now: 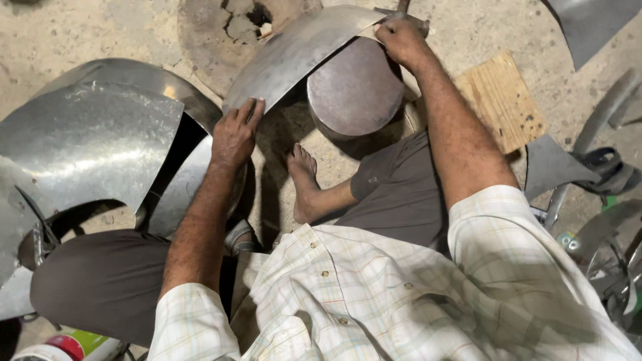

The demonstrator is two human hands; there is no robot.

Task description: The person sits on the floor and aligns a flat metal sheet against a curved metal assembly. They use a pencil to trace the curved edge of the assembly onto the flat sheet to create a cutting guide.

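Sheet metal (294,57), curved, lies across the round steel block (354,90) on the floor; left hand (235,137) pinches its near-left corner, right hand (400,41) seemingly clamps the far-right end, long axis between them.

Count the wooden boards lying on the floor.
1: the wooden board lies on the floor right of the right hand and forearm. Others may be hidden under the metal sheets.

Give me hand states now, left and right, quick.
Left hand: closed on the lower edge of the curved metal sheet.
Right hand: gripping the same sheet's upper edge, above the round metal block.
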